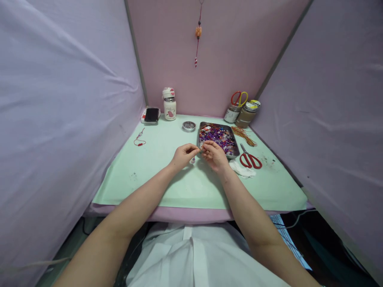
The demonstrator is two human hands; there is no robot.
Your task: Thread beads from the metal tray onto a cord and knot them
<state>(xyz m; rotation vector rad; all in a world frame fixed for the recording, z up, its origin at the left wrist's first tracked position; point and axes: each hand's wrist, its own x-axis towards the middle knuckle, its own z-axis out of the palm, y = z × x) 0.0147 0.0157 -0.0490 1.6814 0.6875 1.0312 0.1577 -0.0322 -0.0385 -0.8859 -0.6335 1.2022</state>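
Over the mat's middle, my left hand (186,154) is closed in a pinch. Small pale and purple beads (193,160) dangle just below its fingers, on what looks like a cord; the cord itself is too fine to follow. Close by, almost touching those fingertips, my right hand (214,154) is also closed in a pinch. What lies between its fingertips is too small to name. Right behind this hand stands a metal tray (238,153) full of purple, orange and clear beads (220,135), its front left corner partly hidden.
Red-handled scissors (250,160), a white tissue (243,170) and brown cord (244,135) lie right of the tray. A round tin (189,126), bottle (170,108), phone (152,114) and jars (247,114) stand behind. A red beaded string (139,139) lies left. Fabric walls enclose the table.
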